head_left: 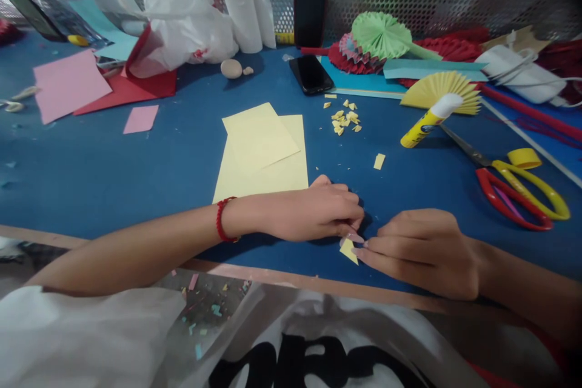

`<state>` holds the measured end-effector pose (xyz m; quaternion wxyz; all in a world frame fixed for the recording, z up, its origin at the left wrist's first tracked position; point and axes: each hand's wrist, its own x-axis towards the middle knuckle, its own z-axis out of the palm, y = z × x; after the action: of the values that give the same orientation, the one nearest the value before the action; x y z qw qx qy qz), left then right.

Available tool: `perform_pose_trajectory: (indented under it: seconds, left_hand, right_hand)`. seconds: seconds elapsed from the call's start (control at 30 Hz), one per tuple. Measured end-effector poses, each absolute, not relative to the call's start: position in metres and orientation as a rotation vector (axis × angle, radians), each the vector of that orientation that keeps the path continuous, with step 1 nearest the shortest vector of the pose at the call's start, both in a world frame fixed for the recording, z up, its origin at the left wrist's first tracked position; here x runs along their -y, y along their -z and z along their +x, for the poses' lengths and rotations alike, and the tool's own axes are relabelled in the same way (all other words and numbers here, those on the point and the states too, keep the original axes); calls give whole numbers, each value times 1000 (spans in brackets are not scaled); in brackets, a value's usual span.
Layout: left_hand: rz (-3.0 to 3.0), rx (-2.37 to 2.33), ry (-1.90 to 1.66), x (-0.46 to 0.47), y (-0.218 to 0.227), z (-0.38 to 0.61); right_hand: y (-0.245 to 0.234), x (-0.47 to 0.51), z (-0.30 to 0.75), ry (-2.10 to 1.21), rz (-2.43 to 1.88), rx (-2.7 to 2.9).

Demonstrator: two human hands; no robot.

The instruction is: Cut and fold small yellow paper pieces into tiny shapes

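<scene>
Near the table's front edge, my left hand (334,209) and my right hand (422,248) meet over a small piece of yellow paper (349,251). Both hands are closed, their fingertips pinching the piece from either side. My left forearm, with a red cord bracelet, lies across the front of two yellow paper sheets (261,139). Beyond my hands is a small pile of folded yellow paper bits (345,120). A single yellow strip (379,161) lies apart from the pile, closer to my hands.
To the right are an uncapped glue stick (427,124), its yellow cap (524,158) and red-and-yellow-handled scissors (513,197). Behind them sit paper fans (382,36) and a phone (311,74). Pink paper (70,85), a white plastic bag (177,18) and a paper roll (240,12) stand left and back.
</scene>
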<state>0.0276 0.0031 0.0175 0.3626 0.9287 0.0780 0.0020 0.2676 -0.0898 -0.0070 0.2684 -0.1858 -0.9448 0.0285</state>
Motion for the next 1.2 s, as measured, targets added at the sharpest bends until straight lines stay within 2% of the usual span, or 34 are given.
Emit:
perform_pose_trajectory:
  seconds: [0.23,0.37,0.6,0.93,1.2]
  left_hand:
    - [2754,-393,-218,23,-25,10]
    - [3006,-369,-386,51,-19,-15]
    - [2953,-573,-373,74,-7,-32]
    - [2951,-441,-417,62,1,-35]
    - [3016,-446,-443,61,2,-36]
  right_hand:
    - [12,84,265,-241,-723,2492]
    - [13,85,266,-290,-705,2464]
    - [7,84,265,-413,-756,2455]
    - [-5,103,248,-624,-1138,2219]
    - [-8,104,246,-720,-1201,2195]
